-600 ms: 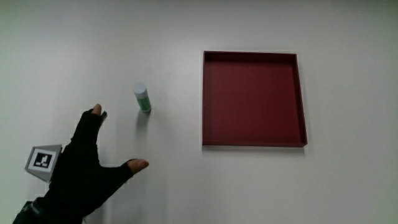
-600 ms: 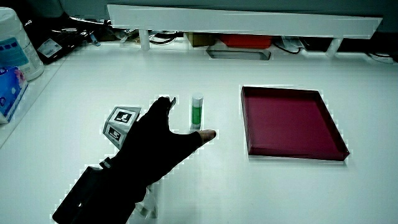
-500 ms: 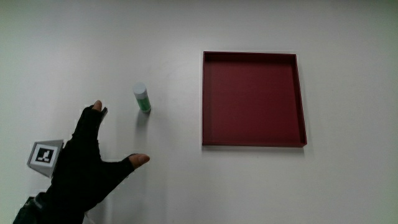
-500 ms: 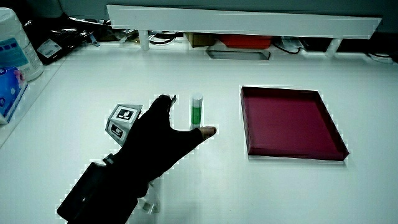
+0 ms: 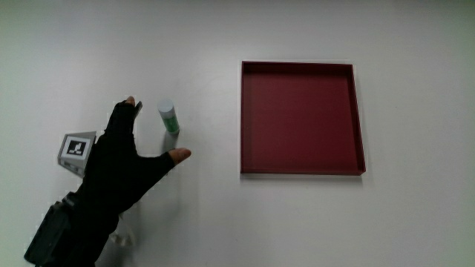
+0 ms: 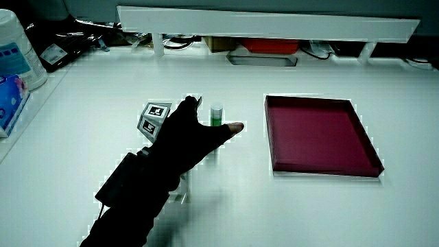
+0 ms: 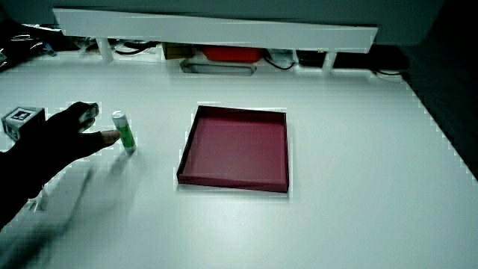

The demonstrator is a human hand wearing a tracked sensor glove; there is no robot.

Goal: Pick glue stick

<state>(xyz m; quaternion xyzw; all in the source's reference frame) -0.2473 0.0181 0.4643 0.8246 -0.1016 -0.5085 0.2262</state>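
My gloved hand [image 5: 122, 167] has moved away from me across the table and closed in on the glue stick [image 5: 169, 117]; spread thumb and fingers now flank it, with no grasp visible.

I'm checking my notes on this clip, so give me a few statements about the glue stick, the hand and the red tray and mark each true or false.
1. The glue stick stands upright on the table. True.
2. The hand already grips the glue stick. False: its fingers are spread around it and hold nothing yet.
3. The glue stick lies inside the red tray. False: it stands on the table beside the tray, apart from it.
4. The red tray holds nothing. True.
5. The hand hovers over the red tray. False: it is beside the glue stick, away from the tray.
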